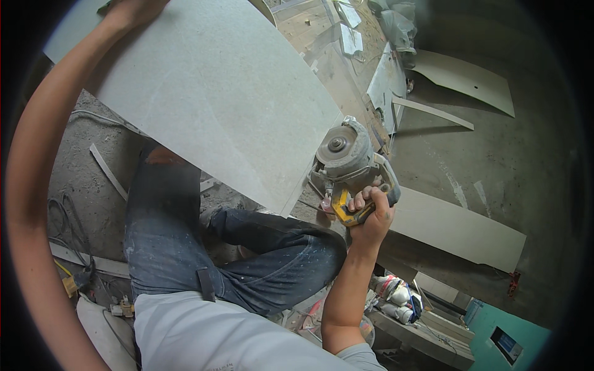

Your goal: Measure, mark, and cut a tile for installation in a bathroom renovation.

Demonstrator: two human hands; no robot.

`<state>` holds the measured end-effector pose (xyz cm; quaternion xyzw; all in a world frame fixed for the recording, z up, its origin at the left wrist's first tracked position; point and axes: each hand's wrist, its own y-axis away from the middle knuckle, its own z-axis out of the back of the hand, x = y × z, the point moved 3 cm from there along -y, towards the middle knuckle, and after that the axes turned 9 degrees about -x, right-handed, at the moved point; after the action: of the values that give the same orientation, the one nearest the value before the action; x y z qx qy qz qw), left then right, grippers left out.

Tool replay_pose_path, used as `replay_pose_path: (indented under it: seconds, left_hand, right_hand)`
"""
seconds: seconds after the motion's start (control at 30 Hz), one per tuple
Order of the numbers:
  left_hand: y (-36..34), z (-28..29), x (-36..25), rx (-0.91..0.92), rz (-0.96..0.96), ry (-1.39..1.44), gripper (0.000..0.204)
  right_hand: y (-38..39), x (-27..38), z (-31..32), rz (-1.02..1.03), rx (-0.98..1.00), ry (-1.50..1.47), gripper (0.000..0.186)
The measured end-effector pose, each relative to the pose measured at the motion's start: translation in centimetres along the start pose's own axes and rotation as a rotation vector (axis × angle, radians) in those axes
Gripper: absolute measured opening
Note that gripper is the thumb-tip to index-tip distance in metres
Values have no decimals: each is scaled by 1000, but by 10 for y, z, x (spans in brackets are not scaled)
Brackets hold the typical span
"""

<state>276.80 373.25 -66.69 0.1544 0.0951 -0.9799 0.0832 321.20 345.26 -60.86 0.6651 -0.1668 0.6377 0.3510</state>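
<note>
My right hand is wrapped around the yellow and black handle of a dusty handheld circular saw. Its round blade and grey guard face upward, beside the right corner of a large pale tile. Close to that edge a thin line runs along the tile. The slab slants across the view above my bent legs. My left hand lies against the far upper-left part of the tile. The frame's top edge cuts off its fingers, so its grip is hidden.
Pale offcut boards and a narrow strip lie on the concrete floor to the right. Cables coil at the lower left. A turquoise box and a cluttered ledge are at the lower right.
</note>
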Motion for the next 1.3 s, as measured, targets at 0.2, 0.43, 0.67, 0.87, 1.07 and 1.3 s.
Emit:
replay_pose_path:
  seconds: [0.2,0.43,0.67,0.87,1.07,1.3]
  left_hand:
    - [2,5,-9,-29,13,8,28]
    - [-15,-13,2,-110,-88,-59,26]
    - [-12,-2,0,-51,43,21,26]
    - [-41,-37,31,-64,-166,-98,41]
    - [-23,-23,11,-210,-192,-171,25]
    - [-16,-1,-6,-93,-25,-31,24]
  right_hand:
    - [3,6,2,-18,-27,-5,17]
    - [4,5,0,-12,-8,-1,17]
    - [4,6,-6,-16,-16,-9,16]
    - [6,7,-4,-10,39,7,17]
    - [8,11,-4,-17,-2,14,17]
    - [9,11,-9,-14,-24,3,16]
